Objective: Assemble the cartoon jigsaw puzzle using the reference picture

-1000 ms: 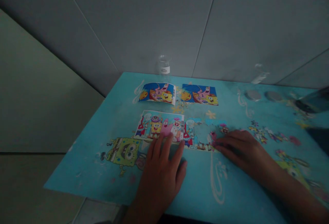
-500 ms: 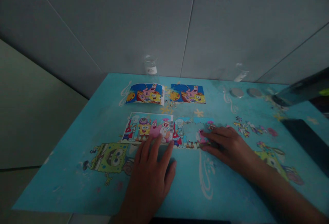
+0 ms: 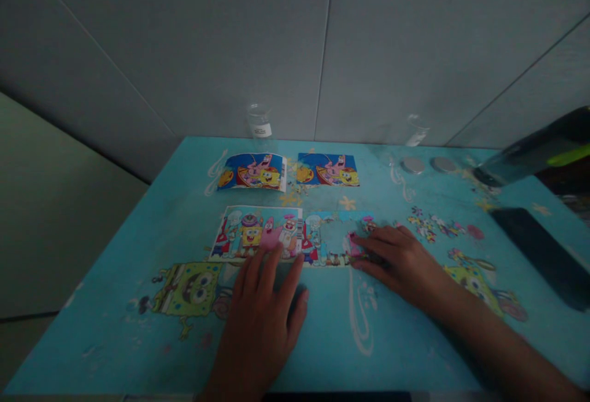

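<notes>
My left hand [image 3: 265, 307] lies open, fingers spread, with its fingertips on the lower edge of a printed cartoon picture card [image 3: 251, 236]. Right beside that card is a partly assembled jigsaw puzzle [image 3: 316, 224] of the same scene, with a gap in its middle where the blue table shows. At the gap's right side, the thumb and index finger of my right hand [image 3: 391, 257] are closed about a pink puzzle piece [image 3: 353, 242]. My right fingers cover much of the puzzle's right part.
Loose puzzle pieces [image 3: 426, 228] lie to the right. Behind are a curved picture card [image 3: 253, 171], an assembled puzzle [image 3: 327, 169], two clear jars [image 3: 260, 122] and two silver lids [image 3: 413, 165]. A dark phone-like slab [image 3: 539, 254] and a tilted bottle [image 3: 530, 153] stand far right.
The whole view has shifted slightly, so things appear a little further left. Both hands keep nearly the same places on the card and puzzle.
</notes>
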Demonstrator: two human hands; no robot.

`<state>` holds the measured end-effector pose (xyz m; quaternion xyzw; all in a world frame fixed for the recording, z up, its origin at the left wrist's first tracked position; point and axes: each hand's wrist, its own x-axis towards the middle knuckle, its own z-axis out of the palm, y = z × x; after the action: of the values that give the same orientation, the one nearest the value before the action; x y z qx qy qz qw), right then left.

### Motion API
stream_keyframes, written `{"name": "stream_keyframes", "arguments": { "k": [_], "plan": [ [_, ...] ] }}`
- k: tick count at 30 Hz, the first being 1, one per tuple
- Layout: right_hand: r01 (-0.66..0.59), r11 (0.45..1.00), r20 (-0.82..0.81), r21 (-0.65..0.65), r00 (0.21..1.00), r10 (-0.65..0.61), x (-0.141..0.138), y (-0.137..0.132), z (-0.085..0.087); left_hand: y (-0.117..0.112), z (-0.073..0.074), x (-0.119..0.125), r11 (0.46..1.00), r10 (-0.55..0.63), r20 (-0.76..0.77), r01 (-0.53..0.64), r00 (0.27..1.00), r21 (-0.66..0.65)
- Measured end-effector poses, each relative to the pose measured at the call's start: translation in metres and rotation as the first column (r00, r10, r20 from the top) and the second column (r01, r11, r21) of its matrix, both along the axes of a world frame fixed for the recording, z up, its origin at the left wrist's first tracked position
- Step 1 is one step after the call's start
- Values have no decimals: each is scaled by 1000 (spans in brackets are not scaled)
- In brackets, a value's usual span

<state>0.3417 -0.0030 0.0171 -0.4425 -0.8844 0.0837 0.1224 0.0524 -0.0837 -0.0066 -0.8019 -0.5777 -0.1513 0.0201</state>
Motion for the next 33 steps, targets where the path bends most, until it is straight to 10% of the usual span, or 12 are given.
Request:
{"name": "stream_keyframes", "arguments": {
  "k": [21,23,28,33],
  "plan": [
    [76,997,-242,-10,967,-76,14,-1,28,8,-22,-15,993,-79,-7,79,997,83],
    [301,953,-341,32,900,-272,36,4,32,9,-26,-17,993,-89,-5,89,996,81],
    [775,632,-456,13,567,-686,122,9,29,11,-33,-22,989,-117,5,116,993,90],
    [801,599,-178,-17,587,-790,175,4,11,13,-35,-25,988,-125,-1,124,992,97]
  ]
}}
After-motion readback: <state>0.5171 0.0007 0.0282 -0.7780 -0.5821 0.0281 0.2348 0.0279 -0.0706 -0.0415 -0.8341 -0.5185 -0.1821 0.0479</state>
